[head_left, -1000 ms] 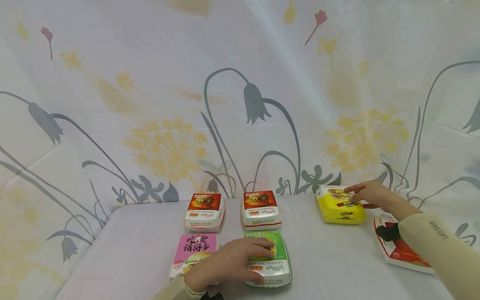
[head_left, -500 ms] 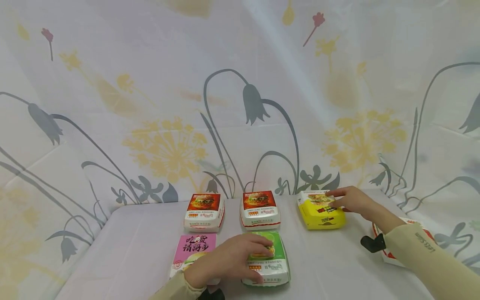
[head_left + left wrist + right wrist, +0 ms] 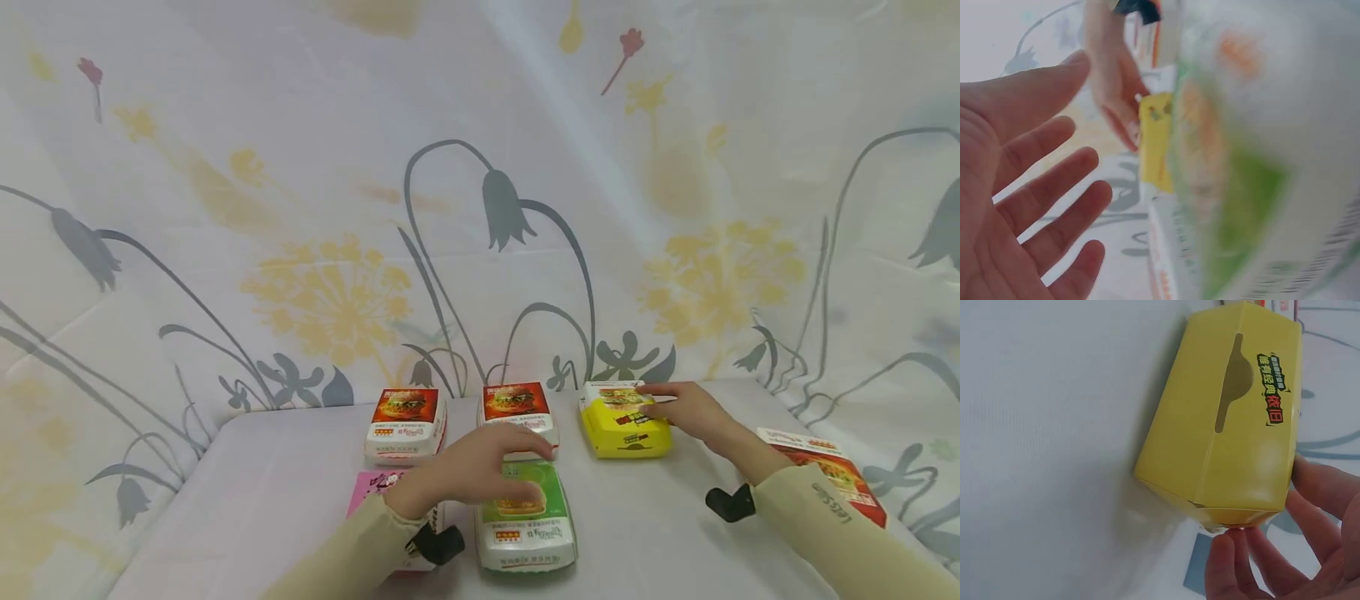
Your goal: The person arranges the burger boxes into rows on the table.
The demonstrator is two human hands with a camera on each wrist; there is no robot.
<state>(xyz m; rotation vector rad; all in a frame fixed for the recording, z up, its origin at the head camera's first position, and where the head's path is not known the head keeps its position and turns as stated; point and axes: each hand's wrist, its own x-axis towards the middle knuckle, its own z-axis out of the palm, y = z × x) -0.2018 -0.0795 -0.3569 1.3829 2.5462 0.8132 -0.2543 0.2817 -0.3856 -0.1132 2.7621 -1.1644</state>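
A yellow burger box (image 3: 627,425) lies at the back right of the table, and my right hand (image 3: 697,412) touches its right side. In the right wrist view, fingertips of that hand (image 3: 1297,550) rest against the end and edge of the yellow box (image 3: 1222,412), not wrapped round it. My left hand (image 3: 480,471) hovers over the green-and-white burger box (image 3: 525,533), its fingers spread and holding nothing. The left wrist view shows the open palm (image 3: 1029,175) apart from the blurred green box (image 3: 1254,206).
Two red-and-white burger boxes (image 3: 407,425) stand in the back row. A pink box (image 3: 367,492) is partly hidden by the left forearm. Another red-and-white box (image 3: 832,471) lies at the far right, beyond the right sleeve. A flower-patterned cloth (image 3: 480,250) rises behind the table.
The yellow box has slid left with my right hand, closer to the red boxes. My left hand has risen off the green box.
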